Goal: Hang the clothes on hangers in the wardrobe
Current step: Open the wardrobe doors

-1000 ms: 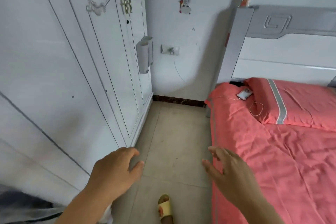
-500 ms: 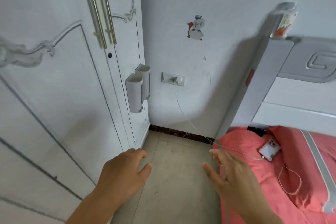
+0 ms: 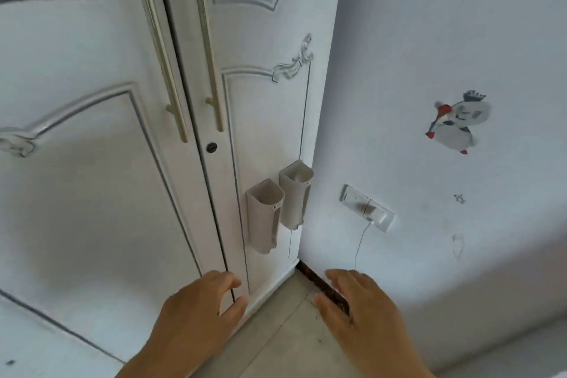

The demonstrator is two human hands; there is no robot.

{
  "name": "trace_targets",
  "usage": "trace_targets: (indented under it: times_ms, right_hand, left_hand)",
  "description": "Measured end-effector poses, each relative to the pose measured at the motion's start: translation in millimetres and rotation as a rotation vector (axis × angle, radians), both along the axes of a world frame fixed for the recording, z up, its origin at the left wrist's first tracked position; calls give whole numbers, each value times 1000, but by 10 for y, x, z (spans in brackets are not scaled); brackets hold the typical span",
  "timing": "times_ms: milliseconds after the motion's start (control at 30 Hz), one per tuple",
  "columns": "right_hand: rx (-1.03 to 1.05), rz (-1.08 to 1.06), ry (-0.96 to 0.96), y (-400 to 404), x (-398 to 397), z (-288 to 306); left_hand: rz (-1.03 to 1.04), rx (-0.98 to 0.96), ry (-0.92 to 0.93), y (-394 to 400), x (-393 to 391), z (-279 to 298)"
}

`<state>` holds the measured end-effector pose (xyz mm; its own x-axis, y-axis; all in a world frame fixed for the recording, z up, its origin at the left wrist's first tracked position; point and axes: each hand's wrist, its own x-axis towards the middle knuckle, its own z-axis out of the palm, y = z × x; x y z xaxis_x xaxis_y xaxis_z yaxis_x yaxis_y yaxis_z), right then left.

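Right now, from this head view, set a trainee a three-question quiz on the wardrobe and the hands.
1. True or false: the wardrobe doors are shut.
2. How many holders hang on the right door? A one, B two, C four.
3. What does the left hand grip, and the right hand?

Key: 1 true, both bar handles meet at the closed seam. 2 B. 3 nothing, both hands are open and empty.

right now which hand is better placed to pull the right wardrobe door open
Probably the left hand: it hangs open in front of the door seam, below the right handle. The right hand is off by the wall.
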<state>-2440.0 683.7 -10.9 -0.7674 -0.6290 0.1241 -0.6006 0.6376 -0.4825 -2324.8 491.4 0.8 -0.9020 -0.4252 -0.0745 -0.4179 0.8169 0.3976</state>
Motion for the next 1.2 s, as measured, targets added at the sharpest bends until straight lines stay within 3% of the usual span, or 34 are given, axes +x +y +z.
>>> trace_targets:
  times_ms: [333,467,600,767,967,1200]
  right_hand:
    - [-135,364,95,-1123,-903,421]
    - [-232,430,160,-1650,-1013,712]
    - [-361,384,215,-2126,-1131,990]
    - [-455,379,145,-2434,-1225,1090]
    - [-509,509,-73,-2505,-1245,1080]
    - [-512,603,-119,-2429,-1259,1040]
  left_hand:
    - [325,-159,188,-392,-443,496]
    - [373,-230,378,-652,-627,784]
    - [432,-267,455,-887,-758,946]
    - [441,-248,504,-1056,-818,908]
    - [462,-250,611,-1102,-814,916]
    - [459,-354,635,-918,-770,965]
